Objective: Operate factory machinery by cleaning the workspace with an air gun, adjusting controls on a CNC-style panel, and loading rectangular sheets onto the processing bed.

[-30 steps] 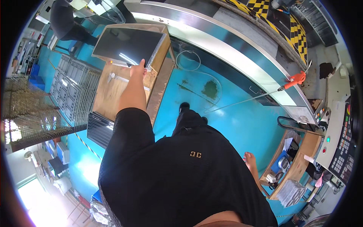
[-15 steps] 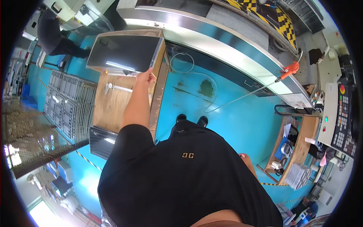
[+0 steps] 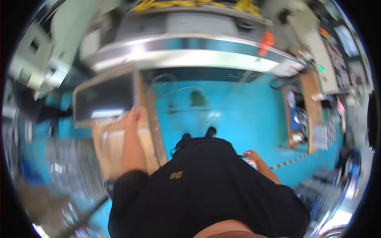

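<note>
My left hand is at the near right corner of a dark, glossy rectangular panel. Its fingers look curled on the panel's edge, though motion smears them. The panel lies at the far end of a wooden bench, in a light-coloured frame or tray. On the wood nearer me, a pale caliper-shaped tool is badly blurred. Off to the right, my right hand hangs low beside my black shirt. Its fingers are closed, and a small dark thing sticks out on their left side; I cannot make out what it is.
Ahead runs a machine with a pale metal front, an orange air gun on its ledge. A hose trails over the blue floor. At right stand a wooden shelf and control panel. Stacked grey frames and another person are left.
The view has swung, blurring everything. My left hand stays at the panel's corner. My right hand, mostly hidden behind my shirt before, now shows with a dark thing at its fingers.
</note>
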A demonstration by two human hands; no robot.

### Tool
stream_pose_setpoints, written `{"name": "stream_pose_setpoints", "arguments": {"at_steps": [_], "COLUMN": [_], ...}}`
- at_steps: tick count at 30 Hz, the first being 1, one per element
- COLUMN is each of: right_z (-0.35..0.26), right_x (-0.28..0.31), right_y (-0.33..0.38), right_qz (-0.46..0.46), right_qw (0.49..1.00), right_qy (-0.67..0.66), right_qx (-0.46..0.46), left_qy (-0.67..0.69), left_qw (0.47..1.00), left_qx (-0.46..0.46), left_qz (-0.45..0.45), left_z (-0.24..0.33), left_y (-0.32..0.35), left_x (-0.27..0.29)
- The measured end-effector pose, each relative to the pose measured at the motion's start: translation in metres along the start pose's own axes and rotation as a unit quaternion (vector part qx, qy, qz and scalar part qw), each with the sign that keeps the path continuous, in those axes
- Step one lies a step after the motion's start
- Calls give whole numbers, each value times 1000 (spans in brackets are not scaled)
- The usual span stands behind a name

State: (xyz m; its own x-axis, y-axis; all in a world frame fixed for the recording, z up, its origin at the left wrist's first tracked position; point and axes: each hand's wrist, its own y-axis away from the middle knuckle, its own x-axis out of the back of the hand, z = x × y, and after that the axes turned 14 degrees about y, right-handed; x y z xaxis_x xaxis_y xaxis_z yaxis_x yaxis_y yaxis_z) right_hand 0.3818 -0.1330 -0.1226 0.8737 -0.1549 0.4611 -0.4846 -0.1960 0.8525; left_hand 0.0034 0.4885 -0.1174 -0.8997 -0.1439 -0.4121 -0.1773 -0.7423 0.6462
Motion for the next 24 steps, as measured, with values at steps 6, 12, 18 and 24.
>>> {"name": "stream_pose_setpoints", "arguments": {"at_steps": [6, 12, 18, 24], "right_z": [-20, -12, 32, 125], "right_x": [9, -2, -18, -43], "right_y": [-8, 4, -7, 12], "right_qz": [67, 94, 51, 74], "right_qw": [979, 977, 988, 990], "right_qy": [180, 154, 119, 89], "right_qx": [69, 110, 80, 82], "left_qy": [22, 150, 98, -166], "left_qw": [996, 987, 907, 809], "left_qx": [-16, -8, 119, 190], "left_qz": [-89, -54, -392, -531], "left_z": [5, -30, -56, -152], "left_y": [-20, -61, -92, -27], "left_x": [16, 47, -19, -118]}}
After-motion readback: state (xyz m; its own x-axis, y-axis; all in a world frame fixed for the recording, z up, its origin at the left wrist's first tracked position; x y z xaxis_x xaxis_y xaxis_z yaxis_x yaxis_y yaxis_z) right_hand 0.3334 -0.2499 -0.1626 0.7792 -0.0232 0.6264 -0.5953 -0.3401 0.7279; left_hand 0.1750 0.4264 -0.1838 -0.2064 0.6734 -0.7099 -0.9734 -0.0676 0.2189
